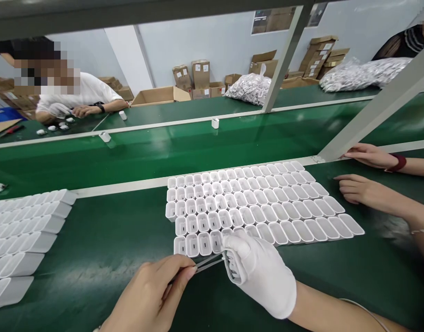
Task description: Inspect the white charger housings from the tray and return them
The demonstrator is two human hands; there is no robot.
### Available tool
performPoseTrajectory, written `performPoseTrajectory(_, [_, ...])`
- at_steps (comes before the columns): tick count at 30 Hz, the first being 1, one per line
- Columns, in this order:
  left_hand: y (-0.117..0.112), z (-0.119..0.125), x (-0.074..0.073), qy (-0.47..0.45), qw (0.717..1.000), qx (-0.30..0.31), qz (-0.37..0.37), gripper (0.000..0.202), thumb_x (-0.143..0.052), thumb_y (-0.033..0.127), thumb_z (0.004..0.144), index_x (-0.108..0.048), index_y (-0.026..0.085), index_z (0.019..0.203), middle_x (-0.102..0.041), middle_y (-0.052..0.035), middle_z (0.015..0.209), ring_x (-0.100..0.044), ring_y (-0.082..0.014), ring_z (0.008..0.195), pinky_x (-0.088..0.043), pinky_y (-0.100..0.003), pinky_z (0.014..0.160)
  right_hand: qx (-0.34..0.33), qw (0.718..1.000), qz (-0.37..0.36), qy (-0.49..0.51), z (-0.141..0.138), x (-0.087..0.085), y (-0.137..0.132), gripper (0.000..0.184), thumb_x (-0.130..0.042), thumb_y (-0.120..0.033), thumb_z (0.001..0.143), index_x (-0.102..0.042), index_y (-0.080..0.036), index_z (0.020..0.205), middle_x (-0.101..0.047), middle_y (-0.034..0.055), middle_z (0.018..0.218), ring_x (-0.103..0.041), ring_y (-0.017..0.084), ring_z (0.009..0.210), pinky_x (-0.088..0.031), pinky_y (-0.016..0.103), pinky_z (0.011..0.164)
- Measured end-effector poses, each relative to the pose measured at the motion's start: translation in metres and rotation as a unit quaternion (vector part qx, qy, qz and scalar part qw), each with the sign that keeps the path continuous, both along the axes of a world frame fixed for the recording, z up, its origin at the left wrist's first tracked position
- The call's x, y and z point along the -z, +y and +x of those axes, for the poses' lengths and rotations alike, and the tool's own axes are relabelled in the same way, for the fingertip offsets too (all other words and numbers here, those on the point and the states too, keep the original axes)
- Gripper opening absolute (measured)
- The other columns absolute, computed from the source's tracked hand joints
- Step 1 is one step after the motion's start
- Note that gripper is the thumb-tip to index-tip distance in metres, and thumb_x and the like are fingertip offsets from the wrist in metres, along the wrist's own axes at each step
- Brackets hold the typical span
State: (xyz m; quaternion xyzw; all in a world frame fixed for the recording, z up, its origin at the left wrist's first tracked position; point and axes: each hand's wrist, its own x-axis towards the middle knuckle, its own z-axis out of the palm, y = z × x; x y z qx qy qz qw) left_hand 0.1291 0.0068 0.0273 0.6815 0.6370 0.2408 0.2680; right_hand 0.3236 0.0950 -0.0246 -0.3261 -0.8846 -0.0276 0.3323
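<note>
We find a grid of white plastic housings (246,207) standing open side up on the green belt (94,240), packed in tight rows. The nearest rows show a dark slot in each floor; the farther floors are too small to tell. Our right hand (260,272) wears a white glove and grips one tilted housing (234,267) just off the grid's near edge. Our bare left hand (150,295) pinches steel tweezers (208,263) in a narrow hold, their tips at that housing's open end. A second block of housings (25,235) lies at the left edge. A co-worker's two bare hands (369,193) rest beside the grid on the right. Beyond a pale rail (122,186) stand bags of white parts (364,74) and cardboard boxes (201,80); their labels are too small to read.
</note>
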Motion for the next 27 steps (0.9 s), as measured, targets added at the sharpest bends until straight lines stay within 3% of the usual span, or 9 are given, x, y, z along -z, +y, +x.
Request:
performPoseTrajectory(5, [0.0, 0.001, 0.003, 0.008, 1.0, 0.002, -0.006, 0.028, -0.041, 0.033, 0.102, -0.065, 0.022, 0.09, -0.068, 0.0009, 0.068, -0.06, -0.0136, 0.051, -0.033, -0.022, 0.043, 0.014, 0.999, 0.026, -0.015, -0.002, -0.001, 0.0, 0.023, -0.04, -0.004, 0.065, -0.054, -0.021, 0.07, -0.06, 0.0027, 0.056, -0.051, 0.013, 0.037, -0.038, 0.024, 0.039])
performPoseTrajectory(12, [0.001, 0.003, 0.006, 0.008, 1.0, 0.007, -0.019, 0.029, -0.04, 0.032, 0.102, -0.064, 0.023, 0.087, -0.067, 0.0012, 0.068, -0.056, -0.0131, 0.051, -0.033, -0.022, 0.046, 0.007, 0.999, 0.022, -0.042, 0.0, 0.006, -0.002, 0.026, -0.043, -0.002, 0.063, -0.054, -0.021, 0.078, -0.06, 0.0022, 0.059, -0.05, 0.014, 0.039, -0.036, 0.025, 0.04])
performPoseTrajectory(20, [0.004, 0.006, 0.006, -0.092, 0.994, 0.01, -0.056, 0.035, -0.04, 0.036, 0.102, -0.061, 0.021, 0.078, -0.055, 0.0019, 0.058, -0.049, -0.0121, 0.05, -0.031, -0.022, 0.048, -0.077, 0.978, -0.167, 0.097, 0.008, 0.022, -0.009, 0.044, -0.045, -0.007, 0.062, -0.042, -0.026, 0.101, -0.054, -0.0038, 0.068, -0.052, 0.014, 0.048, -0.043, 0.025, 0.049])
performPoseTrajectory(23, [0.004, 0.009, 0.009, -0.116, 0.992, 0.002, -0.055, 0.036, -0.041, 0.036, 0.102, -0.062, 0.02, 0.078, -0.055, 0.0021, 0.058, -0.049, -0.0116, 0.05, -0.031, -0.022, 0.049, -0.094, 0.965, -0.209, 0.129, 0.008, 0.022, -0.01, 0.039, -0.045, -0.006, 0.062, -0.043, -0.027, 0.094, -0.049, -0.005, 0.066, -0.048, 0.013, 0.049, -0.04, 0.024, 0.049])
performPoseTrajectory(25, [0.005, 0.011, 0.01, -0.131, 0.99, -0.004, -0.06, 0.036, -0.042, 0.037, 0.102, -0.063, 0.02, 0.078, -0.057, 0.002, 0.058, -0.049, -0.0113, 0.051, -0.031, -0.022, 0.049, -0.112, 0.943, -0.275, 0.151, 0.009, 0.02, -0.01, 0.027, -0.046, -0.007, 0.065, -0.041, -0.026, 0.084, -0.042, -0.0061, 0.063, -0.043, 0.012, 0.049, -0.037, 0.023, 0.048])
performPoseTrajectory(27, [0.005, 0.011, 0.011, -0.145, 0.987, -0.008, -0.07, 0.037, -0.043, 0.039, 0.102, -0.064, 0.02, 0.078, -0.058, 0.0015, 0.058, -0.049, -0.0113, 0.05, -0.03, -0.022, 0.048, -0.148, 0.899, -0.374, 0.173, 0.01, 0.018, -0.009, 0.018, -0.048, -0.011, 0.069, -0.038, -0.025, 0.077, -0.034, -0.0077, 0.06, -0.036, 0.01, 0.048, -0.034, 0.023, 0.047])
